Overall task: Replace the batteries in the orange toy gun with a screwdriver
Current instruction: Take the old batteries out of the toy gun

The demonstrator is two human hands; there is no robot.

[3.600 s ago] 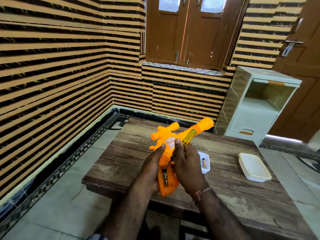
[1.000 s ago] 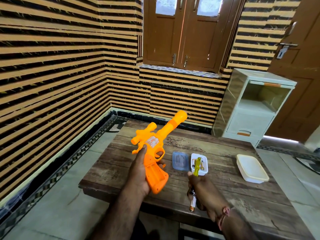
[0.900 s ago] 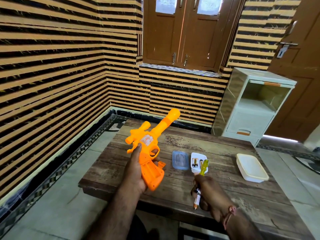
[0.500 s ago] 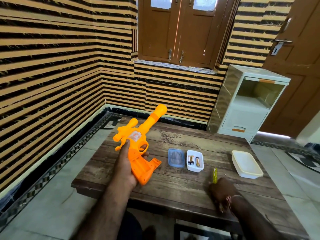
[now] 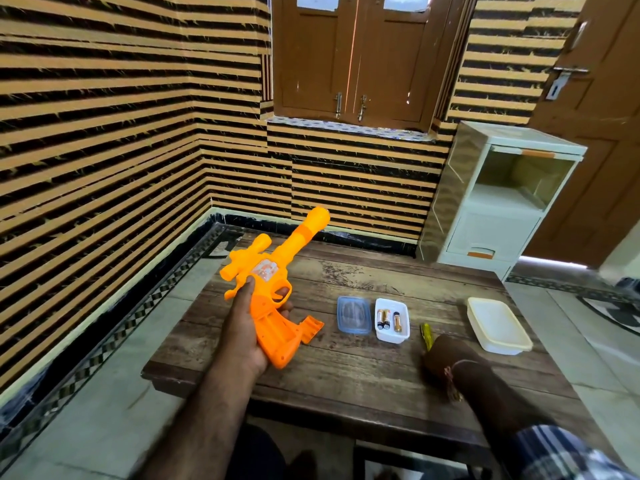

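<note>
My left hand (image 5: 247,329) grips the orange toy gun (image 5: 273,271) by its handle, above the left part of the wooden table (image 5: 346,368), barrel pointing up and away. The battery cover (image 5: 310,329) hangs open at the butt. My right hand (image 5: 446,363) rests on the table to the right, closed over the screwdriver (image 5: 427,336). Only the screwdriver's yellow handle shows, lying flat beyond my fingers. A small white tray (image 5: 401,336) between my hands holds three batteries (image 5: 388,319).
A clear blue lid (image 5: 354,315) lies just left of the tray. A closed white box (image 5: 498,325) sits at the table's right side. A white drawer cabinet (image 5: 502,195) stands behind the table against the striped wall, with a brown door to its right.
My right hand took the screwdriver off the gun's grip and lowered it to the table on the right. My left hand carried the gun leftward, its battery cover now hanging open.
</note>
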